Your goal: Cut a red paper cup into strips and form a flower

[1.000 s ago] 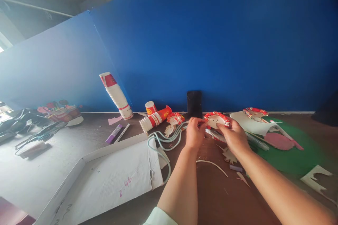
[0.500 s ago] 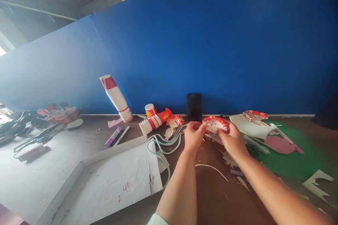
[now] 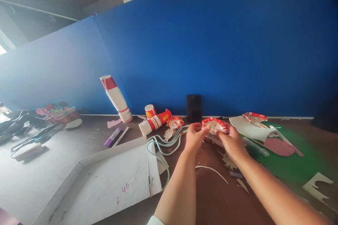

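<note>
Between both hands, near black phone [image 3: 193, 108]: red-rimmed paper disc [image 3: 214, 126], face up. Left hand [image 3: 194, 139] pinching left edge, right hand [image 3: 234, 142] gripping right side, thumb over face. Looks like rim-shaping or adjusting step. Next move likely calls for light, even pinch; thin rim could crease. Pale cables [image 3: 169, 143] left of disc, white sheet [image 3: 250, 127] right, blue panel [image 3: 211, 49] behind.

1 box lid [image 3: 105, 179] left of the cable [image 3: 165, 144]; phone [image 3: 193, 108] upright against partition [image 3: 211, 42]; marker [image 3: 112, 137] behind box lid.
</note>
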`<state>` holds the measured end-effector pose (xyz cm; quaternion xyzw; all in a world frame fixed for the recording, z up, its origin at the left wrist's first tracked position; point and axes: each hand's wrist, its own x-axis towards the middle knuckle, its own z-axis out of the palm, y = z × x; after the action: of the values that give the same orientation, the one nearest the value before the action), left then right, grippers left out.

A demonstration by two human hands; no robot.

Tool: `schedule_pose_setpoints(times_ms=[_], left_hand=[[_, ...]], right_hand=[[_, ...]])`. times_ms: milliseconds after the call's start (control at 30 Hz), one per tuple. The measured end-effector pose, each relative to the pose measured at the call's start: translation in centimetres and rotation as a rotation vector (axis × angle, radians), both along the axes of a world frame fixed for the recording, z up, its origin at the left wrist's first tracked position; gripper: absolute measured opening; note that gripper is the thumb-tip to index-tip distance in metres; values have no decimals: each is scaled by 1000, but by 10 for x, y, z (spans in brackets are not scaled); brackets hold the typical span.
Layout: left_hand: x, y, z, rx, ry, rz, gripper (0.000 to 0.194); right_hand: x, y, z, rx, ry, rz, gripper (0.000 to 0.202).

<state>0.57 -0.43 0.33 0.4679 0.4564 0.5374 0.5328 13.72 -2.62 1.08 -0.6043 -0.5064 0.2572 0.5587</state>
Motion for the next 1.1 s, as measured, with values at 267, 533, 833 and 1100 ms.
schedule_pose_setpoints(times_ms=[267,533,833,1100], left_hand=[[-2,10,-3,-42,-166,76,18],[-17,19,-4,-147,-398,345,15],[-15,21,-12,-144,-446,375,13],[-13,15,-10,-123,-375,389,12]], right_hand=[[4,5,9,21,207,145,51],[44,18,15,17,214,-32,42],[56,22,8,-169,-452,162,27],[17,7,-8,-137,-980,203,23]])
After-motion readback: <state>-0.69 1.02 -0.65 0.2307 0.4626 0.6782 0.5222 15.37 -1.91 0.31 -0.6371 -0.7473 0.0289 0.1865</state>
